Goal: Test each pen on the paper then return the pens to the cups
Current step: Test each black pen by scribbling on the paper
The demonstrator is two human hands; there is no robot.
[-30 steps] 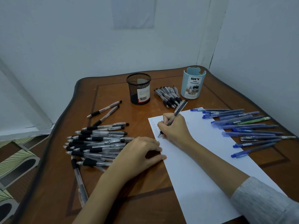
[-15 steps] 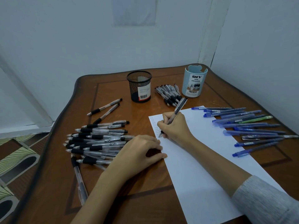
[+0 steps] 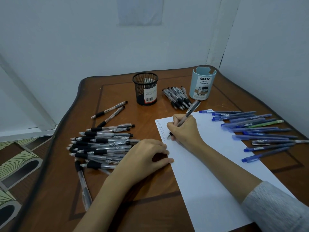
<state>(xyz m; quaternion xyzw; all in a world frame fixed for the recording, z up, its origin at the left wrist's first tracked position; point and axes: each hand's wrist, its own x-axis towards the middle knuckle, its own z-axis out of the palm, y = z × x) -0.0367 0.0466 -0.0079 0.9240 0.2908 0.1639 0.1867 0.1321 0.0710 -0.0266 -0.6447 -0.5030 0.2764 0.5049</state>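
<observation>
My right hand [image 3: 185, 129] grips a clear black-grip pen [image 3: 192, 109], its tip touching the white paper [image 3: 217, 164] beside a column of small test marks [image 3: 161, 129] at the sheet's left edge. My left hand [image 3: 147, 158] rests palm down on the table, its fingers loosely curled and its thumb on the paper's left edge; it holds nothing. A black mesh cup [image 3: 145, 88] and a light blue desk-organizer cup [image 3: 202, 84] stand at the back of the table.
A heap of black-grip pens [image 3: 102, 144] lies left of my left hand, two more pens [image 3: 110, 111] behind it. A small bundle of pens [image 3: 177, 97] sits between the cups. Several blue pens and a green one [image 3: 257, 129] lie right of the paper. Walls border the wooden table [image 3: 127, 206].
My right hand with the pen has slid slightly down the paper's left edge, adding to the column of marks. My left hand has stayed put.
</observation>
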